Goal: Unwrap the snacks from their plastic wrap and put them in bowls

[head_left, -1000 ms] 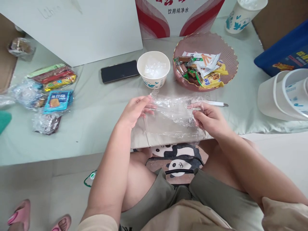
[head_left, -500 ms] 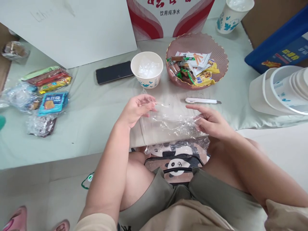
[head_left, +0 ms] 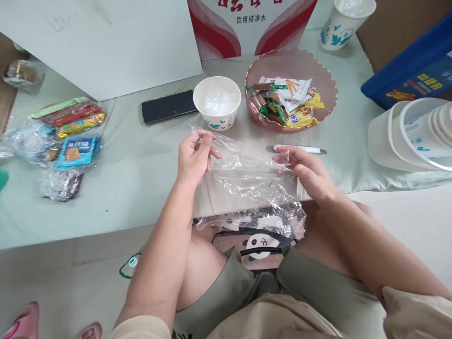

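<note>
We see clear film (head_left: 247, 183) overhanging the table (head_left: 141, 183), its upper-left corner pinched by the left hand (head_left: 193, 159); at its right, the right hand (head_left: 313, 173) (near a white cutter (head_left: 303, 149)) has thumb and forefinger apart.

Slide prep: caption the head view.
Left hand pinches clear plastic film; right hand touches it, near a paper cup.

Crinkled clear film (head_left: 252, 188) hanging past table edge (head_left: 106, 232).
</note>
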Demonstrator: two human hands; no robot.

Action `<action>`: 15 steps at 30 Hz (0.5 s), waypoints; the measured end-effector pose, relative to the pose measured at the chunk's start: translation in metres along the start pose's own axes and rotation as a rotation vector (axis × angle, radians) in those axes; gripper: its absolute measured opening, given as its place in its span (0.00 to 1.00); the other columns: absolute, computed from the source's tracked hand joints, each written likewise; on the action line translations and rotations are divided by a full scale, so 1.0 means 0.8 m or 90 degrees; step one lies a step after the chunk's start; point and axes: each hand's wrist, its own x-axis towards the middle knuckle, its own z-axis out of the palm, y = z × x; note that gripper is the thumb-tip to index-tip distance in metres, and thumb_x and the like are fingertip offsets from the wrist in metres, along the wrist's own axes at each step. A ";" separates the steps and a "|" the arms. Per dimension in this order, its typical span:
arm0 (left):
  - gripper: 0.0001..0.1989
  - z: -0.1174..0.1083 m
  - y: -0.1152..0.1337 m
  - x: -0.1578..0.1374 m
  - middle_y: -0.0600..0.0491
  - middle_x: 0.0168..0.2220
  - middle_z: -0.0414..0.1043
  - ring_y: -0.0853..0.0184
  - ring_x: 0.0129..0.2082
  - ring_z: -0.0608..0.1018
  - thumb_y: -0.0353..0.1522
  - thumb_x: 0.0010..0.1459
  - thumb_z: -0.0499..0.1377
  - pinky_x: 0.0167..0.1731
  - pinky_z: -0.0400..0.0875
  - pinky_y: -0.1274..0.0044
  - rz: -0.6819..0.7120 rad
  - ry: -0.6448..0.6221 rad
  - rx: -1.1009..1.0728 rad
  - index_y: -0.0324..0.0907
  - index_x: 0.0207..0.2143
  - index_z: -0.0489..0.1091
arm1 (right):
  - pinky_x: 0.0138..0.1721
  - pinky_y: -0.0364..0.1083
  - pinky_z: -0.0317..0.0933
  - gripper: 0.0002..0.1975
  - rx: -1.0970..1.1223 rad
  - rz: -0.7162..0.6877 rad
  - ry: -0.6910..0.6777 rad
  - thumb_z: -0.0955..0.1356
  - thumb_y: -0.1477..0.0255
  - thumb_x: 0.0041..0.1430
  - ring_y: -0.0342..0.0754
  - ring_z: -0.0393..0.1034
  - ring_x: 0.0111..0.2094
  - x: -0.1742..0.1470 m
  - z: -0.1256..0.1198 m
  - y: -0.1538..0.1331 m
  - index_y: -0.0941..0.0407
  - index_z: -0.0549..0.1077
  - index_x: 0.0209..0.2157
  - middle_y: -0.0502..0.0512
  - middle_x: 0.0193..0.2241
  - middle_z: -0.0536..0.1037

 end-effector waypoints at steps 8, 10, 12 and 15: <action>0.29 0.005 0.005 -0.007 0.59 0.17 0.68 0.73 0.12 0.70 0.61 0.55 0.62 0.10 0.49 0.81 0.020 0.016 0.064 0.44 0.34 0.73 | 0.37 0.49 0.76 0.13 -0.230 -0.166 0.069 0.69 0.62 0.67 0.47 0.80 0.34 0.012 0.037 -0.001 0.51 0.81 0.47 0.56 0.40 0.85; 0.30 0.004 0.005 -0.007 0.59 0.16 0.68 0.73 0.12 0.69 0.62 0.55 0.61 0.10 0.49 0.81 0.019 0.017 0.069 0.44 0.35 0.73 | 0.35 0.49 0.75 0.12 -0.288 -0.235 0.151 0.66 0.66 0.69 0.48 0.79 0.33 0.012 0.038 0.001 0.50 0.81 0.45 0.55 0.37 0.84; 0.30 0.004 0.005 -0.007 0.59 0.16 0.68 0.74 0.11 0.67 0.62 0.55 0.61 0.10 0.49 0.80 0.011 0.024 0.068 0.44 0.35 0.73 | 0.37 0.51 0.74 0.11 -0.345 -0.357 0.182 0.69 0.63 0.66 0.51 0.79 0.38 0.013 0.037 0.005 0.49 0.80 0.47 0.57 0.41 0.83; 0.28 0.006 0.006 -0.008 0.59 0.16 0.68 0.74 0.12 0.67 0.60 0.57 0.61 0.11 0.49 0.80 -0.006 0.020 0.074 0.44 0.35 0.73 | 0.47 0.58 0.72 0.16 -0.473 -0.488 0.123 0.75 0.60 0.59 0.57 0.77 0.46 0.015 0.040 0.012 0.48 0.78 0.48 0.58 0.46 0.81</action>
